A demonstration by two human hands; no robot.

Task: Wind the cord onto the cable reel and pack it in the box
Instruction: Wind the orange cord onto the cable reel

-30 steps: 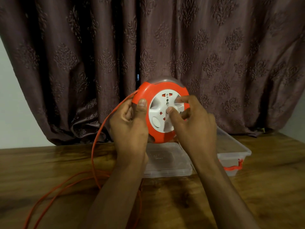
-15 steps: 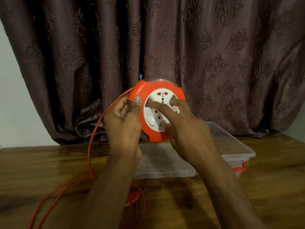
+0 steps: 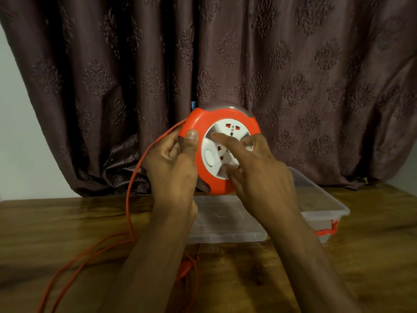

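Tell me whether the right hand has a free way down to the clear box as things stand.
Probably yes. The right hand rests its fingers on the reel, and the clear box sits open just below it, nothing between. The left hand would keep gripping the reel.

cord [image 3: 133, 184]: runs off bottom edge | box [image 3: 325, 206]: near side behind forearms | reel [image 3: 194, 123] back: perhaps clear, blurred
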